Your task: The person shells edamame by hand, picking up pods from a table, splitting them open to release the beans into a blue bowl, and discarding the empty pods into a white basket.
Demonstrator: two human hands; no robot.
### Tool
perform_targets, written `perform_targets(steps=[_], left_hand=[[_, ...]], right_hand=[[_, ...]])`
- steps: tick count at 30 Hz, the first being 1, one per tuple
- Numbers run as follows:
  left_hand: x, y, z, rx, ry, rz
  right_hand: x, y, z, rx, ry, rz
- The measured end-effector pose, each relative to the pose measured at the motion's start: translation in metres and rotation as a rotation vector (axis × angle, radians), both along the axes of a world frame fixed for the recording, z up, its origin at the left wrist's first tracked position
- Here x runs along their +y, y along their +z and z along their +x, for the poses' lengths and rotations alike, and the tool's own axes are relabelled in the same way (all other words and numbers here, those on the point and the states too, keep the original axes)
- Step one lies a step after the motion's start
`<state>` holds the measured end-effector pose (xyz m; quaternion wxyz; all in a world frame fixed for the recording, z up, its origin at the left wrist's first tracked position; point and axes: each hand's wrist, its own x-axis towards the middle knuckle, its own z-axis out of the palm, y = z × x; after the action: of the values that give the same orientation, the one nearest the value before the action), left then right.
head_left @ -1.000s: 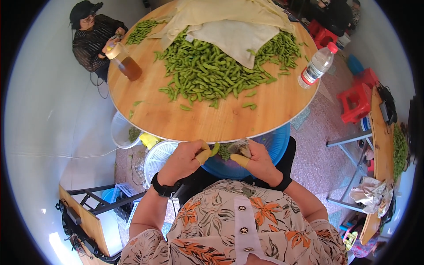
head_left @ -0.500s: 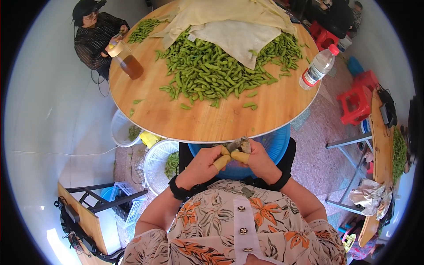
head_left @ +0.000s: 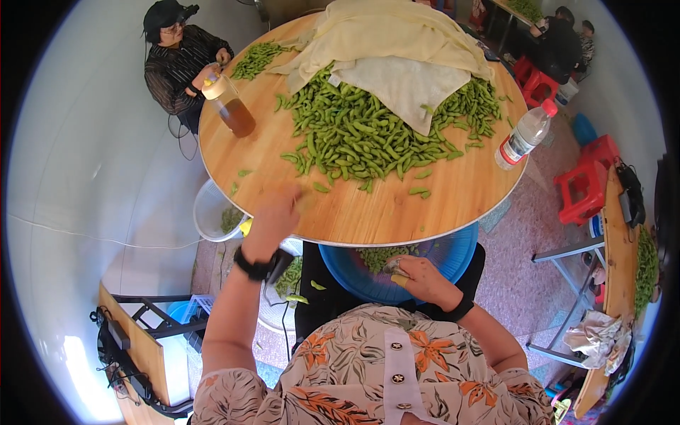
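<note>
My left hand (head_left: 276,212) is raised over the near left edge of the round wooden table (head_left: 446,212), short of a big heap of green pods (head_left: 361,134); it is motion-blurred. My right hand (head_left: 418,276) is closed over the blue basin (head_left: 453,262), which holds small green beans (head_left: 379,258); a yellow covering shows on a finger, with greyish material at the fingertips, and what it grips is unclear. Green pods (head_left: 296,298) show near the white basket (head_left: 273,312) left of the basin. Cream cloths (head_left: 382,35) lie over part of the heap.
A jug of brown liquid (head_left: 234,113) and a plastic bottle (head_left: 520,142) stand on the table. A person (head_left: 173,64) is at the left, others (head_left: 556,49) at the back right. Red stools (head_left: 577,191), a side bench (head_left: 613,262) and another white basket (head_left: 212,209) are around.
My left hand has left my right hand and moved forward and left, up over the table edge. My right hand has dropped slightly. Pods now show beside the basin on the left.
</note>
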<state>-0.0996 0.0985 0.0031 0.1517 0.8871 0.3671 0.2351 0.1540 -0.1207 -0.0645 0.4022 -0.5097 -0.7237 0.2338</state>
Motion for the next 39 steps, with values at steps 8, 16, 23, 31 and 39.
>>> perform_targets(steps=[8, 16, 23, 31, 39], left_hand=[[0.125, -0.020, 0.071, 0.078, 0.245, -0.112], [0.083, -0.017, 0.081, -0.118, 0.235, -0.099], [-0.025, 0.024, 0.096, -0.499, -0.210, -0.436], [-0.095, 0.004, 0.105, -0.422, -0.326, -0.406], [-0.102, -0.004, 0.109, -0.408, -0.273, -0.347]], right_hand=[[-0.008, 0.033, -0.012, 0.132, -0.091, -0.477], [-0.005, 0.058, -0.006, 0.266, -0.151, -0.414], [0.023, 0.078, 0.004, 0.636, -0.190, -0.486], [0.028, 0.073, 0.006, 0.865, -0.197, -0.464], [0.020, 0.076, 0.004, 0.960, -0.203, -0.508]])
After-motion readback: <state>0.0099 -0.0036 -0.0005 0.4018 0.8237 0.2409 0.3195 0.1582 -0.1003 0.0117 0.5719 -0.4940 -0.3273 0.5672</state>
